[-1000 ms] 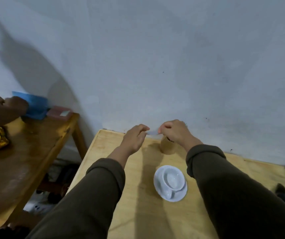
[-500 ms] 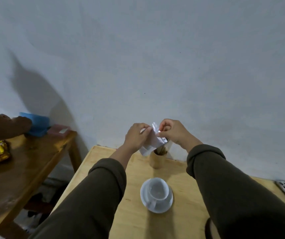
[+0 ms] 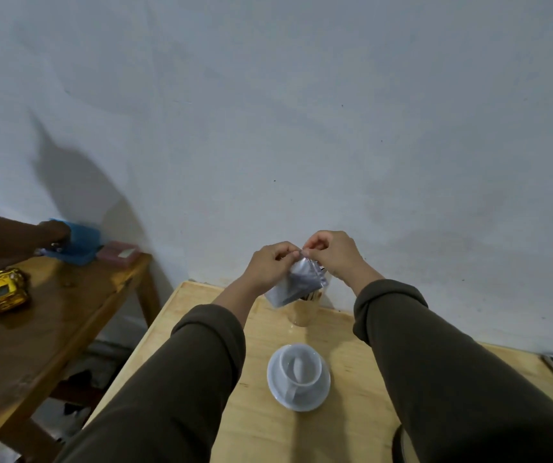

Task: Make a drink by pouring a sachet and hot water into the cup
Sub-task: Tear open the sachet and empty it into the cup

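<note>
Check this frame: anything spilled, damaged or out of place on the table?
Nothing stands out. Both hands pinch the silver sachet at its top above the table; the white cup sits upright on its saucer, with no spill visible.

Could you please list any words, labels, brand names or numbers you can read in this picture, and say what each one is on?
No text can be read.
Sachet, held by the left hand and right hand: dark print near its top edge, too blurred.
Yellow toy car: no legible marking.
Cup: plain white.
</note>
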Available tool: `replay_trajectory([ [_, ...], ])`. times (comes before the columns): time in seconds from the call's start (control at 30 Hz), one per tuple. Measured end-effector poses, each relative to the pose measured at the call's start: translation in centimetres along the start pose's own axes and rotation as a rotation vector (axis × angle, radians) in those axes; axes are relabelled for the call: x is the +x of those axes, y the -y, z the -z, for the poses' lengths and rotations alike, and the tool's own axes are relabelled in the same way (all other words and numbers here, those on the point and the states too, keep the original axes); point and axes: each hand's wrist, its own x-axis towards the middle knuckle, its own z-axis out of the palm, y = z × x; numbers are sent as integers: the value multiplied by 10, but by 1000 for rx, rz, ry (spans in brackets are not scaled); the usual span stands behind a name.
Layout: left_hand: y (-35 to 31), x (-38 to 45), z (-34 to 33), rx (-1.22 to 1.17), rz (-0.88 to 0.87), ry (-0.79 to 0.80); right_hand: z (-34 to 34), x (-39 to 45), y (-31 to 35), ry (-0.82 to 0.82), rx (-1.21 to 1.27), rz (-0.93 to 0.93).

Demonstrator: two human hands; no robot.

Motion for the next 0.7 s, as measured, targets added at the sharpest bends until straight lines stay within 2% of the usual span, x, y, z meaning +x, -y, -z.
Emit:
replay_trajectory([
  [0.37,-1,4,-16,20,142,-54,-5,-2,-16,-19,58,15],
  [0.57,6,8,-24,-46,169,-86,-16,-3,-19,-78,-20,104],
  [0.7,14,10,-27,-107,249,-107,-19,-7,-23,-16,-25,118],
])
